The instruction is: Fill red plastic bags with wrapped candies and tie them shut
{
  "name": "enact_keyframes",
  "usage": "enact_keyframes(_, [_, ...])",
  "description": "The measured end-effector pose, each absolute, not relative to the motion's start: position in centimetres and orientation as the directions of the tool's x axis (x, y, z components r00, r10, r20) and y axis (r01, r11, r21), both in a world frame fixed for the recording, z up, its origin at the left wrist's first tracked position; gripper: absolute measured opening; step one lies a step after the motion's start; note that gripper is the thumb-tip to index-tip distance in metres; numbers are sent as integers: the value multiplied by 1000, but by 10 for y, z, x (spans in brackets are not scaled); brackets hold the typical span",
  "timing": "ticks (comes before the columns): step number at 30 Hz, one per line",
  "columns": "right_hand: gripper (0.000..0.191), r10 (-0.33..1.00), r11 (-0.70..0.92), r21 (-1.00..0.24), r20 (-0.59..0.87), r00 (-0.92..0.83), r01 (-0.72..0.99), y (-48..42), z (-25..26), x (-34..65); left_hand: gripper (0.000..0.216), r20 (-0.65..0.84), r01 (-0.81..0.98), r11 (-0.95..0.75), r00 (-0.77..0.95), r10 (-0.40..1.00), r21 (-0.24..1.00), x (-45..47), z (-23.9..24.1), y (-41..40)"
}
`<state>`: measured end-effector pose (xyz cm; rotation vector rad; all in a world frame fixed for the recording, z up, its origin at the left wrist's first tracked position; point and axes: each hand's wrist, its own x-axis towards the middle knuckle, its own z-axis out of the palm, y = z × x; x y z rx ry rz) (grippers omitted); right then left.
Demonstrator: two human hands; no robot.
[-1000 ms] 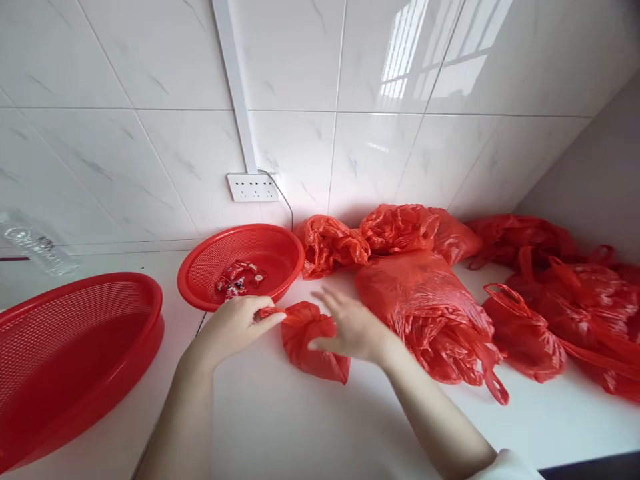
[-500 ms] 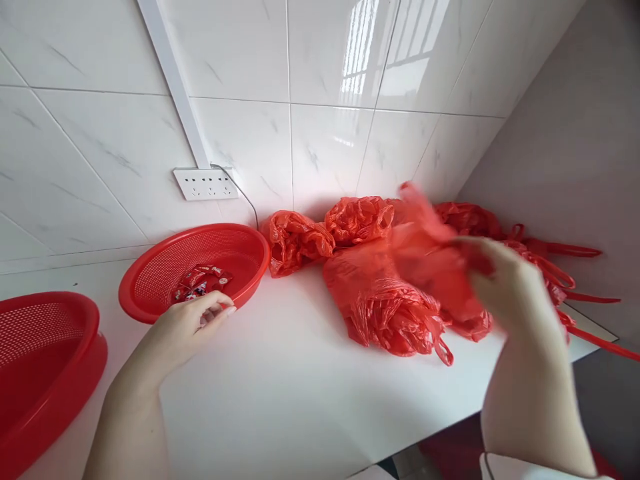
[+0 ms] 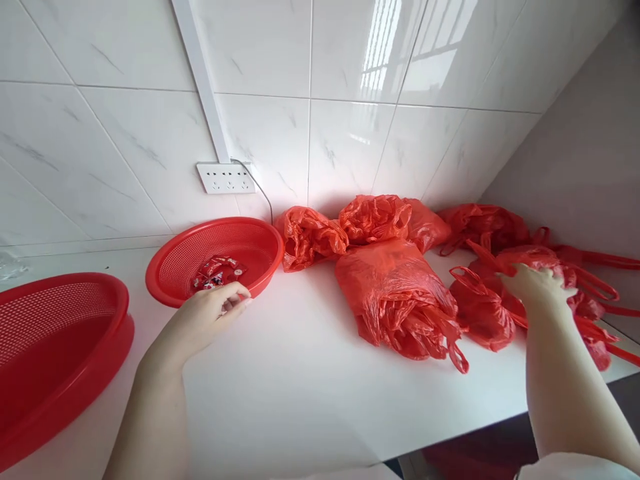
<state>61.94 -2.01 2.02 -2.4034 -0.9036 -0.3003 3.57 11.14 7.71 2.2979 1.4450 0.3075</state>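
My left hand (image 3: pixel 213 317) hovers at the near rim of a red perforated plastic basket (image 3: pixel 167 250), fingers curled in and thumb close to them. Its palm is turned away, so anything inside is hidden. Within that basket lie several small red wrapped packets (image 3: pixel 225 268). On the right, my right hand (image 3: pixel 543 287) reaches over a group of red plastic bags, with fingers spread and touching or just above them. Close to its left sits a small tied red bag (image 3: pixel 483 317). A larger crumpled red bag (image 3: pixel 395 293) rests in the middle of the white table.
Another red basket (image 3: pixel 117 333) stands at the left. Along the tiled wall are more red bags (image 3: pixel 375 219), (image 3: pixel 310 237) and a power socket (image 3: pixel 226 178) with a thin cable. The white table (image 3: pixel 280 393) ends at a front edge on the lower right.
My right hand has moved right, from lifting a blurred red plastic bag over the middle to the bags at the right, fingers now spread. My left hand keeps its pose. The view has shifted slightly.
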Motion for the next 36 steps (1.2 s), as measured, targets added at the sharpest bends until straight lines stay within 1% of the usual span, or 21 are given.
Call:
enact_keyframes(1, [35,532,-668,-371,368,762,645,-12,27,610,29,-27,812,-378,434,900,445,36,78,111])
enact_keyframes(2, [37,555,-675,-339,351,754,655,-2,34,597,29,-22,813,-379,432,901,443,37,79,110])
enact_keyframes(3, [39,616,-634,-327,334,713,701,9,40,579,28,-17,811,-382,433,901,444,37,79,110])
enact_keyframes(5, [37,769,-466,-336,303,562,819,34,50,531,28,-4,799,-392,442,897,456,38,79,108])
enact_keyframes(7, [31,852,-338,-345,284,440,876,61,54,470,28,1,784,-400,454,891,474,39,79,106])
enact_keyframes(8, [28,897,-257,-325,269,350,910,75,54,438,28,-2,776,-402,461,887,487,40,78,105])
enact_keyframes(10, [26,958,-112,-324,217,189,939,106,50,379,28,-18,756,-404,481,876,515,40,77,103])
enact_keyframes(11, [23,975,-97,-332,159,157,938,122,46,356,28,-26,746,-405,491,871,529,41,77,102])
enact_keyframes(14, [22,980,-133,-340,97,175,931,170,22,312,26,-34,724,-413,515,857,553,41,77,99])
enact_keyframes(17, [35,969,-210,-360,49,243,909,204,-3,300,25,-20,714,-426,524,852,556,40,79,96])
enact_keyframes(18, [36,963,-232,-372,47,267,899,211,-8,301,25,-16,713,-427,523,852,556,40,80,96])
enact_keyframes(21, [25,942,-241,-430,112,316,870,223,-10,308,24,-2,712,-423,512,859,560,36,81,96])
enact_keyframes(22, [25,932,-222,-456,160,324,862,225,-6,312,24,2,711,-421,508,861,563,35,81,97])
enact_keyframes(25, [34,889,-125,-530,316,332,839,228,9,325,22,7,717,-415,497,868,560,30,79,98])
enact_keyframes(28, [30,870,-27,-585,385,307,811,226,21,333,21,29,708,-449,519,854,545,31,72,99])
enact_keyframes(29, [28,866,1,-601,401,301,799,223,24,334,20,57,692,-477,536,842,542,35,68,100])
enact_keyframes(31, [28,850,55,-632,437,296,773,216,28,335,23,170,640,-555,562,810,532,52,57,105])
enact_keyframes(34, [27,837,135,-673,471,280,728,203,34,333,46,401,586,-661,526,750,469,97,35,128])
enact_keyframes(36, [28,842,175,-704,470,267,688,195,37,331,63,435,615,-669,510,742,418,134,19,152])
